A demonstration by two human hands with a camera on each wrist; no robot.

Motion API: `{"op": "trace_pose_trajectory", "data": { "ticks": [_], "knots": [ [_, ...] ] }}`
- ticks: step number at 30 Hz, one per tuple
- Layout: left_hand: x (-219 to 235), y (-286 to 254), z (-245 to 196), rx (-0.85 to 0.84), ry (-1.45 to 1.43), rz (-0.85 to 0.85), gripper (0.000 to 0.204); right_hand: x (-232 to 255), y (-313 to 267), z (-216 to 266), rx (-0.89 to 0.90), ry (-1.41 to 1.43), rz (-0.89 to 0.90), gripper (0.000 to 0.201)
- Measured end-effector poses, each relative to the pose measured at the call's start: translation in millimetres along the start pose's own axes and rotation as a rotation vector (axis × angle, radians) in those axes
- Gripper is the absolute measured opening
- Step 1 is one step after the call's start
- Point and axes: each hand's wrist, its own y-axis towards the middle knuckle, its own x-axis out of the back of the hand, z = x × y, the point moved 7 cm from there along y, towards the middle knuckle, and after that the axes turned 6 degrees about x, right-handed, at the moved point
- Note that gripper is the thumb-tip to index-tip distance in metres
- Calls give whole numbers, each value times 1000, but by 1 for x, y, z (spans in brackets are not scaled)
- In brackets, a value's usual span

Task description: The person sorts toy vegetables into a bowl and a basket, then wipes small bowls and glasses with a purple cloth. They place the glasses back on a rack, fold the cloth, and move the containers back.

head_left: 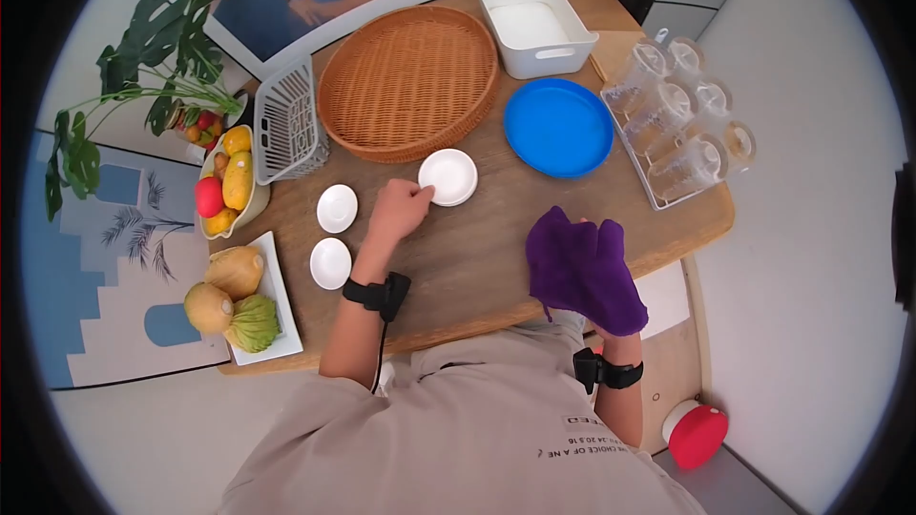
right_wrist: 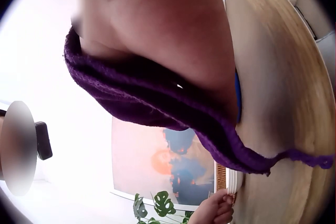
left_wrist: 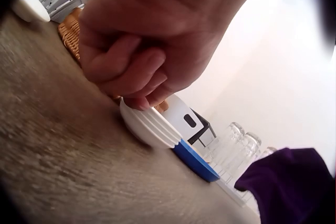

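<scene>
My left hand [head_left: 401,210] pinches the near left rim of a stack of small white dishes [head_left: 448,175] on the wooden table. Several nested rims of the stack [left_wrist: 149,127] show in the left wrist view, under the curled fingers. Two separate white dishes [head_left: 337,208] lie to the left of that hand. Over the right side of the table front, a purple cloth [head_left: 579,267] drapes over my right hand [right_wrist: 163,29]. It hides nearly all of the fingers, so I cannot tell how they are bent. A thin loop dangles from the cloth.
Behind the stack lie a round wicker tray [head_left: 410,81] and a blue plate [head_left: 558,127]. A white bin [head_left: 536,57], a grey basket [head_left: 286,124] and a rack of glass mugs [head_left: 658,200] stand around them. At left are a fruit bowl [head_left: 260,205] and a white vegetable plate [head_left: 279,291].
</scene>
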Motion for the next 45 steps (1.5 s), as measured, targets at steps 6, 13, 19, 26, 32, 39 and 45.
{"op": "trace_pose_trajectory", "data": {
  "ticks": [6,13,19,26,32,39,45],
  "knots": [
    [10,-10,9,111,-481,201,34,-39,4,-18,-113,657,-117,54],
    [11,-108,-13,-210,-430,311,31,-17,32,22,85,788,-447,54],
    [-5,-143,17,-95,-589,561,32,-21,53,71,217,1489,-207,63],
    [47,-135,59,-101,-726,221,20,61,71,92,424,358,-328,57],
    [75,-156,-15,-667,-478,-80,36,83,73,98,480,555,-428,50],
    [21,-142,-17,-545,-605,278,45,47,58,87,150,851,-351,44],
    [21,-136,-12,-461,-650,199,47,39,72,92,109,998,-251,55]
  ]
}}
